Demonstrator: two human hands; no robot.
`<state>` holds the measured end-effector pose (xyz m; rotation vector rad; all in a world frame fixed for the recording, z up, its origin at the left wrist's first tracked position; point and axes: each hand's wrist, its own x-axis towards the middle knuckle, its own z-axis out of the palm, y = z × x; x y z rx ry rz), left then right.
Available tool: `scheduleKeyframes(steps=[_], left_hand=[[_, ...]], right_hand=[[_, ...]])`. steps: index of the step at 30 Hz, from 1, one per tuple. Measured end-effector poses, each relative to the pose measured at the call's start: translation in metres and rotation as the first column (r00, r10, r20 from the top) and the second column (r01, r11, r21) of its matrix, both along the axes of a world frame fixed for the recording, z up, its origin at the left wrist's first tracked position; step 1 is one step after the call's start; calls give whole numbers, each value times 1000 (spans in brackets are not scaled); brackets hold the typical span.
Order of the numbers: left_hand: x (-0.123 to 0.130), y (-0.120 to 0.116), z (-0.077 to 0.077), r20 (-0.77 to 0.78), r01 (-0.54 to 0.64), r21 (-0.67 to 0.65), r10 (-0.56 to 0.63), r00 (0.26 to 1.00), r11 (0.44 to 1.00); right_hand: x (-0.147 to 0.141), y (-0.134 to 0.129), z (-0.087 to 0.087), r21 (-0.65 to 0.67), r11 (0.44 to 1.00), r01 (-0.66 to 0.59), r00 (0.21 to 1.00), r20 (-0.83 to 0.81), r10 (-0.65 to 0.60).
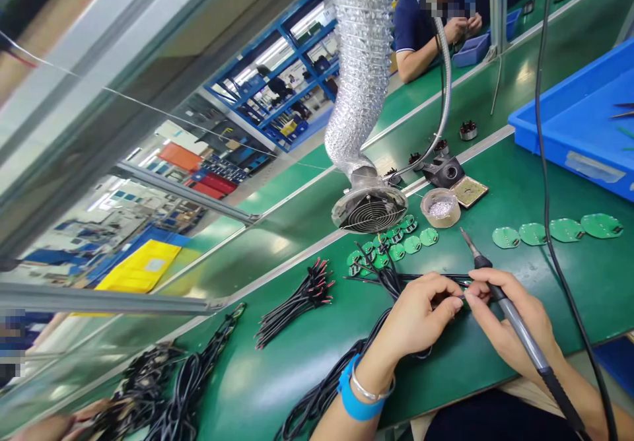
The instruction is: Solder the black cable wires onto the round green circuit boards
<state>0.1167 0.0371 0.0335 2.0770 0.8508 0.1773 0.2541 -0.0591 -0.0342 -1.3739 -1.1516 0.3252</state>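
My left hand (426,312), with a blue band and a bangle at the wrist, pinches the end of a black cable close to the fingertips of my right hand (510,315). A soldering iron (515,322) lies in my right hand, its tip pointing up and left over the green table (569,282). Black cables (327,375) run beneath my left wrist. Just beyond my hands are a cluster of round green circuit boards (396,251) and a small round pot (440,208). The exact thing between my right fingertips is too small to tell.
A fume duct (356,65) hangs over the boards. Bundled short wires (300,302) lie left, with tangled cables (183,388) farther off. A row of boards (567,230) and a blue tray (584,111) are right. Another person's hands (463,26) are across the bench.
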Motion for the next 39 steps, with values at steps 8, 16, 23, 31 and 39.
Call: scheduleKeyframes(steps=[8,16,23,31,39], left_hand=[[1,-11,5,-10,-118,38,118,993,992],[-4,-14,-2,226,-242,-82,255,940,967],[1,-19,-10,282,-385,-548,597,751,743],[-1,-10,-9,235,-349,-652,618,750,673],[11,-8,-2,-244,-59,-14,53,968,998]], right_hand=[[-5,2,-1,-32,999,-31,997,-71,28],[-14,6,5,22,1000,11,995,-100,-9],[-45,13,-8,35,996,81,976,-203,-72],[-48,12,3,61,994,85,995,-63,-81],[43,-5,-7,-44,996,-83,885,456,94]])
